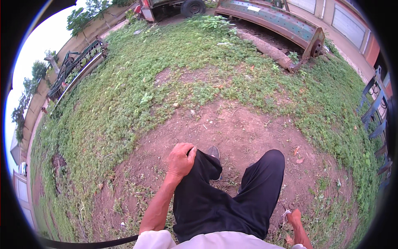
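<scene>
My left hand (181, 159) is cupped over my left knee, which is covered by black trousers (203, 199). Its thumb lies toward the inner side and the fingers bend down out of sight. Low on the right, my right hand (294, 217) hangs beside my right leg, closed, with its fingertips mostly hidden. A small white scrap (287, 213) pokes out at its finger side; its kind is too small to make out. Between my knees one dark shoe (214, 152) shows on the bare reddish soil (232, 124).
Low green weeds (124, 91) surround the soil patch. A long rusty green farm implement (269, 25) lies at the far right, with a log (265, 49) along its front. A trailer wheel (193, 7) stands at the back, another implement (76, 70) far left, and a blue metal frame (375, 103) at right.
</scene>
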Available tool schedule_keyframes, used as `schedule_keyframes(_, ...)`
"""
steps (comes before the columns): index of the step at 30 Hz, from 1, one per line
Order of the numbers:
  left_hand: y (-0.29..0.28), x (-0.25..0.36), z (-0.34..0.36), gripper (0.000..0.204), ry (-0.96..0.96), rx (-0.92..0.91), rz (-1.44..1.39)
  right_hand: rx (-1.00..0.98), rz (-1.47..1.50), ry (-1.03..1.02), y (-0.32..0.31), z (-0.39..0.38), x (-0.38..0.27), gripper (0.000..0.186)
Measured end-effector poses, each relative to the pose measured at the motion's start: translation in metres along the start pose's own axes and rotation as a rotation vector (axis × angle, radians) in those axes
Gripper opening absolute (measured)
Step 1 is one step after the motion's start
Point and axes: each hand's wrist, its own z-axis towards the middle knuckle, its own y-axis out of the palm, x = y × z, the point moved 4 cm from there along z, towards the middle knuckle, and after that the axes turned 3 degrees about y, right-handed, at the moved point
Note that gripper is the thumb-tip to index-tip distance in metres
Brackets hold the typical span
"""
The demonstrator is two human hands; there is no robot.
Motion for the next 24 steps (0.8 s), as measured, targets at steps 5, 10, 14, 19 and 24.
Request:
schedule_keyframes(5,0.000,0.000,-0.003,0.019,-0.049,-0.004,0.034,0.009,-0.039,-0.027,-0.018,-0.001,-0.028,0.034)
schedule_keyframes(10,0.004,-0.004,-0.005,0.019,-0.045,0.012,0.014,-0.086,-0.132,-0.062,-0.020,0.019,-0.037,0.044)
schedule_keyframes(14,0.000,-0.003,-0.009,0.019,-0.067,0.015,0.009,-0.128,-0.234,-0.091,-0.019,0.035,-0.048,0.037)
schedule_keyframes(19,-0.019,0.010,-0.013,0.024,-0.064,0.010,0.002,-0.114,-0.265,-0.164,-0.020,0.045,-0.061,0.035)
schedule_keyframes(24,-0.092,0.083,-0.004,0.043,0.172,0.307,-0.301,-0.143,-0.237,-0.203,-0.025,0.059,-0.051,0.043)
